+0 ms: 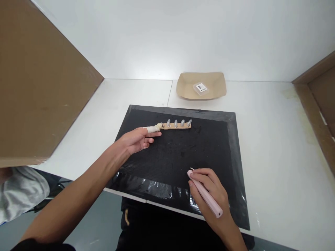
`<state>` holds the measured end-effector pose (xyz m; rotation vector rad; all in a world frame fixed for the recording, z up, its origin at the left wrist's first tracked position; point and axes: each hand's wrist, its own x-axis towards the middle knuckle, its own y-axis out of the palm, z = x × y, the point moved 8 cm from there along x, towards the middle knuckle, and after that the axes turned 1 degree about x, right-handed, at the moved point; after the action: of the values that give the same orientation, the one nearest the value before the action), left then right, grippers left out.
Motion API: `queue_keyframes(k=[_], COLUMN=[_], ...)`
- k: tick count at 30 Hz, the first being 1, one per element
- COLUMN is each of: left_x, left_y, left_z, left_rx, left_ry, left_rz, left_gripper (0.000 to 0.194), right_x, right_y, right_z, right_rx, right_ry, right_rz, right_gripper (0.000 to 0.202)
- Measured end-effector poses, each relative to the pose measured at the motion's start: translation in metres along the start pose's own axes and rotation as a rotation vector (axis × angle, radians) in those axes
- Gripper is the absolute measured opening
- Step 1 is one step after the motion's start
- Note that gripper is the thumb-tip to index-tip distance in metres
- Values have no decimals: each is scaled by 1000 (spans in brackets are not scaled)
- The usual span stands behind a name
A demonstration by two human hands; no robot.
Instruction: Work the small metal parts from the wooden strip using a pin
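Observation:
My left hand (138, 139) is at the left part of the black mat (167, 157). Its thumb and a finger wear pale coverings, and the thumb side meets the left end of a thin tan strip (178, 127). Several silvery-grey oval pieces (175, 123) stand in a row along that strip. The lower fingers of this hand are loosely curled, with nothing seen in them. Near the mat's front right, my right hand (211, 191) is closed around a pink pen-like tool (206, 195), whose thin tip points up and left over the mat.
Behind the mat, a brown paper tray (183, 91) holds a small clear labelled case (201, 88). Cardboard panels rise at the left (47, 80) and right (314, 108). Grey cloth (23, 191) of a person shows at lower left.

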<state>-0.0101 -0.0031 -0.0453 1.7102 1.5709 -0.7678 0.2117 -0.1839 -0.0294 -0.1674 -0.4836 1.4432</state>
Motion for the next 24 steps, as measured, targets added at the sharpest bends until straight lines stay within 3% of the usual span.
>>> queue_keyframes(k=[10, 24], left_x=[9, 4], left_y=[-2, 3], left_z=[-1, -4], left_rx=[0, -33], left_ry=[44, 36], left_rz=[19, -15], left_gripper=[16, 18], right_x=[1, 1], right_y=[0, -2], right_z=[0, 4], right_rx=[6, -11], right_ry=[-1, -15], right_rz=[5, -8], right_gripper=[22, 19])
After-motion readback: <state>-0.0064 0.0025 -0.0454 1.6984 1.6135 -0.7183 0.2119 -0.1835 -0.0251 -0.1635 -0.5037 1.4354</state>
